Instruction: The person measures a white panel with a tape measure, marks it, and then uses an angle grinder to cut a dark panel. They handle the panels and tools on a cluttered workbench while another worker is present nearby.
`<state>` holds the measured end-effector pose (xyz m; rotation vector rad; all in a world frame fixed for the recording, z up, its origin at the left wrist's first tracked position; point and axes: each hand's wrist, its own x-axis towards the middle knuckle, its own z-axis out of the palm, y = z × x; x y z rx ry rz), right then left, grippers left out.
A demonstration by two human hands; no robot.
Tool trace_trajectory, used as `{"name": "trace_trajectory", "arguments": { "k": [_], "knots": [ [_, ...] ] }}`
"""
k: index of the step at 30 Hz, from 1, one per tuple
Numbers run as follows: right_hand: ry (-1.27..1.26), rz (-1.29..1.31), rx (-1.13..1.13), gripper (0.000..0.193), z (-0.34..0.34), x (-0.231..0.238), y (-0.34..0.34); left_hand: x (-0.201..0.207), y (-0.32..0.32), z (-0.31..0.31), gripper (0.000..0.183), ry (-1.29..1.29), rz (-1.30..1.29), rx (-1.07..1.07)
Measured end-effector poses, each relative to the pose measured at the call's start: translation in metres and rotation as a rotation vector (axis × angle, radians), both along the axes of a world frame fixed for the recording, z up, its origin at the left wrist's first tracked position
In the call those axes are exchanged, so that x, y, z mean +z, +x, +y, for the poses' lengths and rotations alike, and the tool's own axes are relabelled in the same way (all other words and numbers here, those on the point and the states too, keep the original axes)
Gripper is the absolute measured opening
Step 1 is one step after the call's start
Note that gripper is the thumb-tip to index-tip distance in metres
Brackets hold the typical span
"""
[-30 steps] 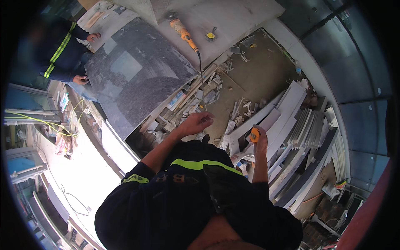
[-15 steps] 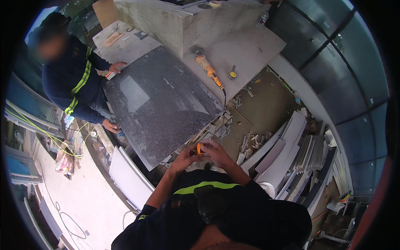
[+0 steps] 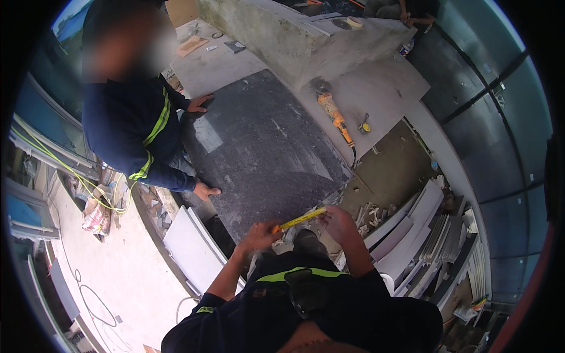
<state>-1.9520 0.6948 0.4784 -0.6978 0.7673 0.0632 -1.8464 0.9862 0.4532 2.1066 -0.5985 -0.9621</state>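
My left hand (image 3: 259, 236) is closed round an orange tape measure (image 3: 276, 229), whose case is mostly hidden by the fingers. A short length of yellow blade (image 3: 303, 218) runs out of it, up and to the right. The far end of the blade is pinched in the fingers of my right hand (image 3: 338, 223). Both hands are just off the near edge of a dark polished stone slab (image 3: 265, 153). At the slab's left side a co-worker (image 3: 132, 129) rests one hand on its far corner and the other on its left edge.
An orange angle grinder (image 3: 335, 119) and a small yellow-and-black tape measure (image 3: 365, 126) lie on the pale slab behind. Rubble (image 3: 368, 215) and stacked stone strips (image 3: 438, 235) are at the right. White panels (image 3: 191, 241) lean at the left; a cable (image 3: 88, 300) crosses the floor.
My hands have moved apart, and yellow blade now shows between them. The view has shifted, so the slab and co-worker appear farther right; the co-worker looks closer.
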Motion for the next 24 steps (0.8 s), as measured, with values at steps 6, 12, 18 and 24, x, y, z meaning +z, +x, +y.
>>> {"name": "trace_trajectory", "arguments": {
  "k": [6,12,18,24],
  "knots": [
    [-0.036,-0.155,-0.321,0.027,-0.161,-0.005,0.028,-0.031,0.017,0.081,0.024,0.088,-0.135,0.124],
    [-0.017,-0.013,-0.249,0.031,-0.207,-0.065,0.089,-0.052,0.011,0.093,0.022,0.141,-0.303,0.011],
    [-0.052,0.119,-0.081,0.029,-0.2,-0.106,0.115,-0.045,-0.011,0.042,0.016,0.378,-0.31,0.103],
    [-0.343,0.275,0.134,0.028,-0.213,-0.123,0.132,-0.043,-0.047,0.02,0.029,0.41,-0.085,0.505]
  ]
}}
